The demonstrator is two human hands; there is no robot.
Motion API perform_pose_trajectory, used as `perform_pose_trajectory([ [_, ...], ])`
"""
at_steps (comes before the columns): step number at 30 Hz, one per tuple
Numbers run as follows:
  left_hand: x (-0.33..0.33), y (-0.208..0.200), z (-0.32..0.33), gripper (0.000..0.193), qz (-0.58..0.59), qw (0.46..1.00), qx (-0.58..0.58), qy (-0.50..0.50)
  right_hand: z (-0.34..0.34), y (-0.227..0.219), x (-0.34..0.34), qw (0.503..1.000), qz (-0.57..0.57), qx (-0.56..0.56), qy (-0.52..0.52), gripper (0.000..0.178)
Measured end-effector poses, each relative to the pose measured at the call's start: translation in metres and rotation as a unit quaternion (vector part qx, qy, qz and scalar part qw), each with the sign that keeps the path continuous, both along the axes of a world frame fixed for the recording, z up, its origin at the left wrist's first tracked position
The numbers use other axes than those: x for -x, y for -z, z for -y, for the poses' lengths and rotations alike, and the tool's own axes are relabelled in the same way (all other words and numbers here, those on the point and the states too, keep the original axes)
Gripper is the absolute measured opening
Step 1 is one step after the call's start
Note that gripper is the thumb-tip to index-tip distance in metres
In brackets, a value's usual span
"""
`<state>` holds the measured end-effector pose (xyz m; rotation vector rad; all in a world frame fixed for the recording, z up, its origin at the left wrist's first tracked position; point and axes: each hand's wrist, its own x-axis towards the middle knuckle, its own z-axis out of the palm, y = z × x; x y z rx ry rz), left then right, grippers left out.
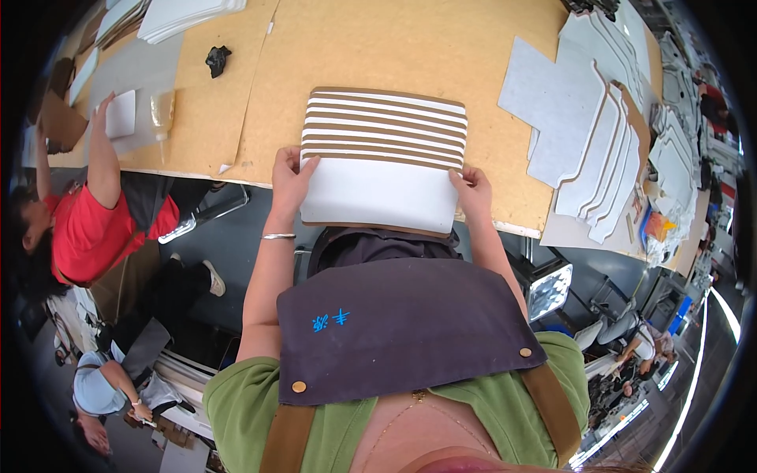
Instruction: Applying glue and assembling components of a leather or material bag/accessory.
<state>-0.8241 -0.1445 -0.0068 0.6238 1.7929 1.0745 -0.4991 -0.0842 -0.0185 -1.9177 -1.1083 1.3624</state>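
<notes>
Co-worker in red top (110,213): this person's hand is beside a white rounded sheet (121,115), well apart from the middle work, so a bump from there seems unlikely to me.
Pale translucent bottle with narrow tip (162,110): it is near the front edge of the tan, board-topped counter (331,47); a careless elbow could knock it off.
Crumpled black lump (217,61): it lies apart from the hands, and I judge it as small risk.
Left grip (290,181): it is clamped on the left side edge, thumb on top; the fingers below are hidden. If the thumb loosens, this side could slide down first.
Staggered stack of flat white pieces with brown strips (378,189): it lies between both hands at the front edge of the counter, and its near part reaches past this edge, above the dark apron (402,331). Uneven pressure could disturb the regular stripes; too much overhang could tip the pieces toward the lap.
Right grip (473,189): it is clamped on the right side edge, fingers bent. A stronger pull here could turn the stack askew.
Grey-white stepped panels (564,142): they lie to the right, apart from the stack; a wide swing of the right arm could shift them.
</notes>
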Motion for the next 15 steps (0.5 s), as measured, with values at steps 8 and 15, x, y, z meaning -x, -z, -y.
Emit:
perform_pose_trajectory([
  [8,-0.003,0.010,0.001,0.032,0.044,0.999,0.006,-0.014,-0.013,0.003,-0.005,0.999,-0.042,0.031,0.005,0.036],
  [15,-0.002,0.008,0.001,0.043,-0.027,0.999,0.017,0.007,-0.013,0.002,-0.004,0.999,-0.045,0.005,-0.002,0.040],
])
